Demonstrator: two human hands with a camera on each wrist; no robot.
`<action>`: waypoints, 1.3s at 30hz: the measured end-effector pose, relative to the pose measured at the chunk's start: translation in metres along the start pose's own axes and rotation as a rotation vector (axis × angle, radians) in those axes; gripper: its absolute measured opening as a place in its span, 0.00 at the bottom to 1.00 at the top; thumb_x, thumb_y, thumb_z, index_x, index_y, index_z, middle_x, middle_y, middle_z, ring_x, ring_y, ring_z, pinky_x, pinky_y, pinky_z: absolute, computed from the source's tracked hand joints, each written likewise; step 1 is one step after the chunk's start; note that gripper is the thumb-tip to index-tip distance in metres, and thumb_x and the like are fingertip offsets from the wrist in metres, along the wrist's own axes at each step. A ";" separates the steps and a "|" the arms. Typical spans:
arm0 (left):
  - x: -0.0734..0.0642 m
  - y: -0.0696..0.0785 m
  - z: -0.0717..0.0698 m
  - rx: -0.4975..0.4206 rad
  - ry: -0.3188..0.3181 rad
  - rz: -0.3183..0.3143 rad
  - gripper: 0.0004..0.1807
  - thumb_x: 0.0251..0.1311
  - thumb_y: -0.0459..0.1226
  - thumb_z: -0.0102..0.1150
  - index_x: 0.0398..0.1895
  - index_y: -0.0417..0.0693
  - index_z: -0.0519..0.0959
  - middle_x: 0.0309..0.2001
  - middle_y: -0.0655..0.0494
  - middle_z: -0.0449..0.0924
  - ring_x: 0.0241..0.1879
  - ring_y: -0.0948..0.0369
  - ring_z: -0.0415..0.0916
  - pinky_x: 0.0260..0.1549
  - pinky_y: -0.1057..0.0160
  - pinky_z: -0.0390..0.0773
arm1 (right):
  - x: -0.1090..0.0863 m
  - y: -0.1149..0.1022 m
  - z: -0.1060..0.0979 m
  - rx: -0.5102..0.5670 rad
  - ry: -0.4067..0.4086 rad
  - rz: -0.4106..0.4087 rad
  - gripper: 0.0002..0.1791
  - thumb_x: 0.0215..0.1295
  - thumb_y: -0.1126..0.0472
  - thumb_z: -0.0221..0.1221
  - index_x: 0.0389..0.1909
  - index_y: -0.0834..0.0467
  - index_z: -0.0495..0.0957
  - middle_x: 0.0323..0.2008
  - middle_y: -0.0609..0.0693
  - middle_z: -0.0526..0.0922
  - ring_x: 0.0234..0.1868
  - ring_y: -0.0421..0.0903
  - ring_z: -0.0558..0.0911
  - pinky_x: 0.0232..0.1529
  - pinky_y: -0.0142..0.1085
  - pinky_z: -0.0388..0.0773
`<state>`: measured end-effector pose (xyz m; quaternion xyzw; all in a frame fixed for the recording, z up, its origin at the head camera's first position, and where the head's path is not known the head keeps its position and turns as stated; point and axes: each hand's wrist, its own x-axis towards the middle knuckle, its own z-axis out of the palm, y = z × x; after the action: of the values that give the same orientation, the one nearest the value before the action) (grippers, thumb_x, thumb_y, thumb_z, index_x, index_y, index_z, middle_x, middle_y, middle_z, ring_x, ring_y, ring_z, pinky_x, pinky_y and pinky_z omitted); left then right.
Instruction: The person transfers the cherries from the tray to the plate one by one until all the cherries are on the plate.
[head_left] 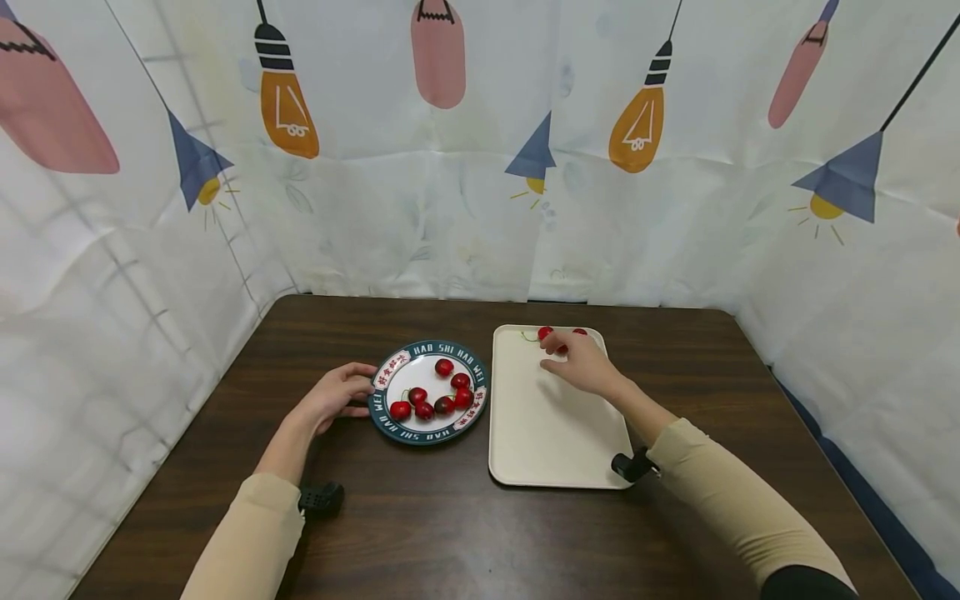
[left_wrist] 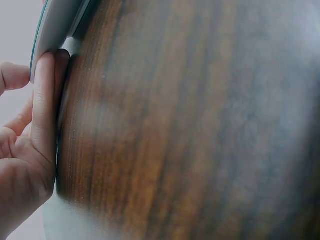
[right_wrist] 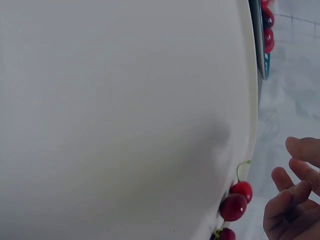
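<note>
A round plate (head_left: 388, 427) with a dark green lettered rim holds several red cherries (head_left: 444, 367). My left hand (head_left: 341, 393) holds the plate's left edge; in the left wrist view the thumb touches the rim (left_wrist: 37, 55) and straight fingers lie beneath it. Over the far part of a cream rectangular tray (head_left: 555, 433) hovers my right hand (head_left: 579, 363), its fingers loosely bent and apart, with nothing seen between them. Close by it on the tray lie a bright red cherry (right_wrist: 242, 190) with a green stem, a darker cherry (right_wrist: 233, 207) and another cherry (right_wrist: 226, 234).
Plate and tray stand side by side on a dark wooden table (head_left: 405, 525), a narrow gap between them. A white printed curtain (head_left: 360, 225) hangs behind the table and along its sides. Each wrist carries a black camera strap (head_left: 633, 465).
</note>
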<state>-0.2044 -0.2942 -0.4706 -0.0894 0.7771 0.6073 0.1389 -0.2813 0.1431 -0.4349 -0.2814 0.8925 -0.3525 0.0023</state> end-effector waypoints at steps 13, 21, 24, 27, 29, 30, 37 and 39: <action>0.001 -0.001 0.000 0.004 0.003 0.006 0.29 0.72 0.34 0.54 0.74 0.35 0.62 0.60 0.36 0.70 0.49 0.52 0.77 0.43 0.57 0.87 | 0.002 0.023 -0.012 -0.018 0.070 0.092 0.15 0.65 0.64 0.68 0.50 0.66 0.81 0.47 0.60 0.84 0.51 0.59 0.80 0.56 0.52 0.78; 0.001 -0.001 0.001 0.007 0.003 0.006 0.30 0.72 0.35 0.54 0.74 0.35 0.62 0.59 0.37 0.71 0.48 0.52 0.77 0.43 0.57 0.87 | 0.006 0.037 -0.014 -0.011 0.057 0.169 0.19 0.65 0.64 0.68 0.55 0.66 0.80 0.51 0.61 0.82 0.53 0.59 0.79 0.57 0.53 0.77; 0.001 -0.001 0.000 0.006 0.008 0.006 0.30 0.72 0.34 0.54 0.74 0.35 0.62 0.59 0.36 0.71 0.48 0.52 0.77 0.43 0.57 0.87 | 0.008 0.038 -0.014 -0.019 0.046 0.171 0.20 0.65 0.64 0.68 0.56 0.66 0.80 0.52 0.62 0.82 0.53 0.59 0.78 0.57 0.53 0.77; 0.001 -0.001 -0.001 0.003 0.009 0.003 0.30 0.72 0.34 0.54 0.74 0.35 0.62 0.60 0.36 0.71 0.49 0.52 0.77 0.44 0.57 0.87 | 0.011 0.038 -0.013 -0.018 0.044 0.179 0.21 0.65 0.64 0.68 0.57 0.67 0.80 0.53 0.63 0.82 0.54 0.59 0.79 0.57 0.53 0.77; 0.002 -0.002 -0.001 0.007 0.008 0.002 0.30 0.72 0.35 0.54 0.74 0.35 0.62 0.61 0.36 0.70 0.50 0.51 0.77 0.44 0.57 0.86 | 0.013 0.039 -0.012 -0.019 0.043 0.188 0.22 0.65 0.64 0.68 0.58 0.66 0.80 0.53 0.63 0.82 0.54 0.59 0.78 0.58 0.53 0.77; 0.002 -0.002 -0.001 0.008 0.009 0.000 0.29 0.72 0.35 0.54 0.74 0.36 0.62 0.61 0.36 0.70 0.50 0.51 0.77 0.44 0.57 0.86 | 0.014 0.040 -0.011 -0.018 0.042 0.192 0.22 0.65 0.64 0.68 0.58 0.66 0.80 0.53 0.63 0.82 0.55 0.59 0.78 0.58 0.53 0.77; 0.002 -0.003 -0.001 0.005 0.010 0.000 0.30 0.72 0.35 0.54 0.74 0.35 0.62 0.60 0.36 0.70 0.49 0.51 0.77 0.44 0.57 0.86 | 0.019 0.046 -0.005 -0.067 -0.009 0.218 0.23 0.65 0.62 0.67 0.59 0.65 0.79 0.54 0.62 0.81 0.55 0.59 0.77 0.59 0.53 0.76; 0.002 -0.002 -0.001 0.006 0.009 0.001 0.30 0.72 0.35 0.54 0.73 0.36 0.63 0.60 0.36 0.70 0.50 0.51 0.77 0.44 0.57 0.86 | 0.019 0.047 -0.004 -0.077 -0.021 0.223 0.23 0.65 0.63 0.68 0.59 0.65 0.79 0.54 0.61 0.82 0.55 0.58 0.78 0.60 0.52 0.76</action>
<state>-0.2057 -0.2956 -0.4723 -0.0911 0.7797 0.6045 0.1355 -0.3214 0.1638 -0.4579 -0.1840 0.9310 -0.3126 0.0403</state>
